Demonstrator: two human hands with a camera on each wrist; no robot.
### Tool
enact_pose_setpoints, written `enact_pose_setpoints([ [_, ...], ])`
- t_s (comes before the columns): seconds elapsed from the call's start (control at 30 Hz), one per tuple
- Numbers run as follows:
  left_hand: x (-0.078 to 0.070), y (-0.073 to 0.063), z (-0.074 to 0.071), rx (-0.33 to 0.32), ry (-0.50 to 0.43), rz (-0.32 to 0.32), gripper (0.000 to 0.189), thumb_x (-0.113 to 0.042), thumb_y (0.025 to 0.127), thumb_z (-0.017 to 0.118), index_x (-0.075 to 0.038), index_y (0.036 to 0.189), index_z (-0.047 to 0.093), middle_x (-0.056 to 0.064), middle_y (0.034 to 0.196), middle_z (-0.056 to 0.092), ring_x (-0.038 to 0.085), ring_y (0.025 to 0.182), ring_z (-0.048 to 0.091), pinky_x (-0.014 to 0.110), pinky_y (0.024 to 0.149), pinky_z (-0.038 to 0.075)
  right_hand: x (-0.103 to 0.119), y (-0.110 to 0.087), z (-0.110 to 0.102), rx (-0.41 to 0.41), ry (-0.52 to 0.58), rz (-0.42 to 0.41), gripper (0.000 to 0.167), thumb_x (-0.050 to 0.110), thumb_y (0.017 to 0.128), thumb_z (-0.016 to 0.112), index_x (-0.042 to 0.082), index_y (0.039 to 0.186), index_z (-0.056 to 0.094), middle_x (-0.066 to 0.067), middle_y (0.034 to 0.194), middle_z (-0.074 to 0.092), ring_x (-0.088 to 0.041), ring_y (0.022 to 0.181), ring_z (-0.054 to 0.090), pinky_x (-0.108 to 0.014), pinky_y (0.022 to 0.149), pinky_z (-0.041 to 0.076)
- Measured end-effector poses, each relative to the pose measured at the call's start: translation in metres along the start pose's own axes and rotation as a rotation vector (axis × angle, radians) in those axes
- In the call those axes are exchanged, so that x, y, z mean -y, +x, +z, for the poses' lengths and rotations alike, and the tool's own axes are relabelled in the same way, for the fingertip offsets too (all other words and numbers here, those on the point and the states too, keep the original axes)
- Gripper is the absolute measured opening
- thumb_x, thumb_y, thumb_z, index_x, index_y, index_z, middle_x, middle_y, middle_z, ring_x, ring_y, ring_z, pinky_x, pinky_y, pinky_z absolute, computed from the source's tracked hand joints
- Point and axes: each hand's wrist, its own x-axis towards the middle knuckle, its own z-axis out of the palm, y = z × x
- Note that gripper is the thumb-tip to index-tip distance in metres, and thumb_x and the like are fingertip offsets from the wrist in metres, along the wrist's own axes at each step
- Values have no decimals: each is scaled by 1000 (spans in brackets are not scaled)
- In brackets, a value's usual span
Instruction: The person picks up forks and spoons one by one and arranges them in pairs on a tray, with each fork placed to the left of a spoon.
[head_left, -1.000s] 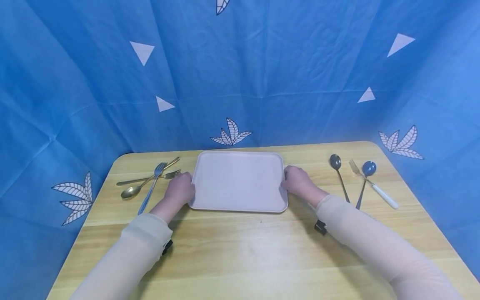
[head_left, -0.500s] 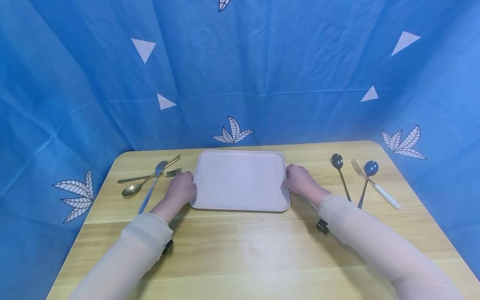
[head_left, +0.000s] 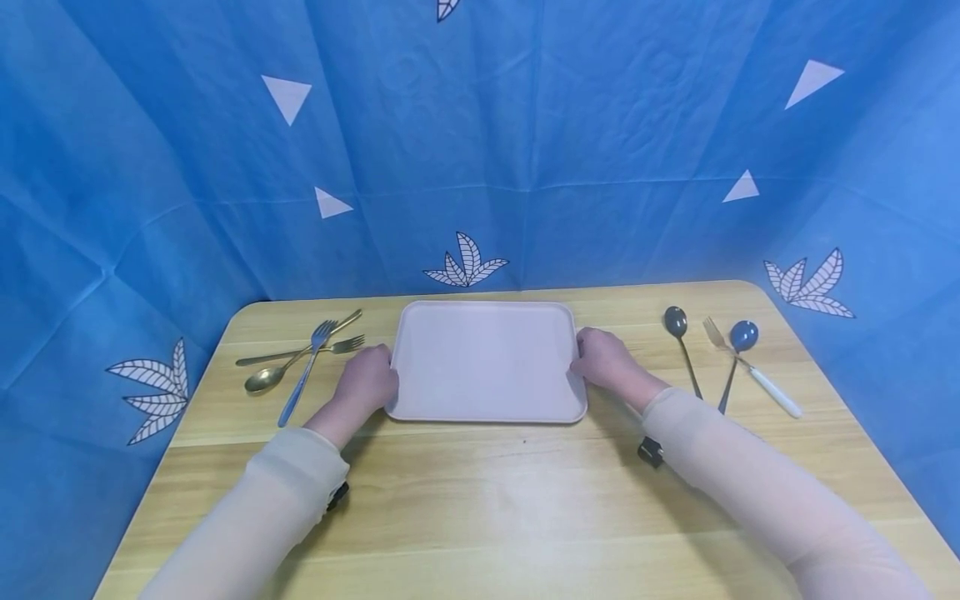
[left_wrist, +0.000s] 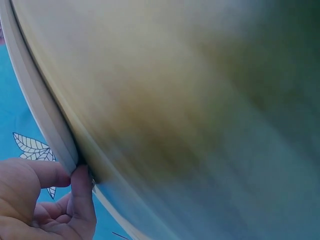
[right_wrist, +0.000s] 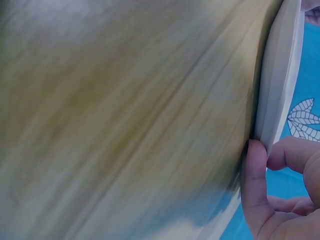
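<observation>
Smooth, round-cornered tray (head_left: pixel 487 362) shifted right, left fingers (left_wrist: pixel 83 200), right fingers (right_wrist: pixel 256 182) pinching its rim (right_wrist: pixel 281 75)

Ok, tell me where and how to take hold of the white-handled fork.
Probably best: pinch the fork across the middle of its white handle, coming from the near right. The straight handle slants that way, with nothing across it, while the fork's neck crosses the rightmost dark spoon, making that end more awkward.

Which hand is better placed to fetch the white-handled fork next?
Probably the right hand: it pinches the tray on the side nearer the white-handled fork; the left hand pinches the opposite side.
</observation>
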Motion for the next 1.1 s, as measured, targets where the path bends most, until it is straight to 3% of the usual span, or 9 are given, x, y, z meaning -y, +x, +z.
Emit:
enact_pose_setpoints([
  [0.33, -5, -3, 6, -6, -5, -7, 12, -3, 87, 46, -1, 85, 57, 13, 81, 58, 29, 72, 53, 39, 60, 43, -5, -1, -2, 7, -14, 10, 20, 3, 78, 65, -3, 96, 60, -11, 83, 63, -26, 76, 58, -40, 72, 50],
  [0.7, -9, -7, 9, -22, -5, 2, 11, -4, 87, 48, -3, 81, 57, 11, 79, 58, 29, 69, 53, 38, 59, 43, -10, -3, -5, 24, 2, 21, 14, 2, 79, 64, 0, 90, 57, -9, 76, 60, -23, 69, 56, -33, 62, 49],
  [1.1, -18, -14, 12, -18, -34, -4, 12, -1, 82, 48, -6, 74, 56, 10, 82, 60, 28, 70, 54, 38, 60, 44, -14, -7, -10, 38, -10, 20, 25, 3, 77, 68, -4, 100, 60, -10, 81, 62, -25, 74, 57, -36, 67, 48],
])
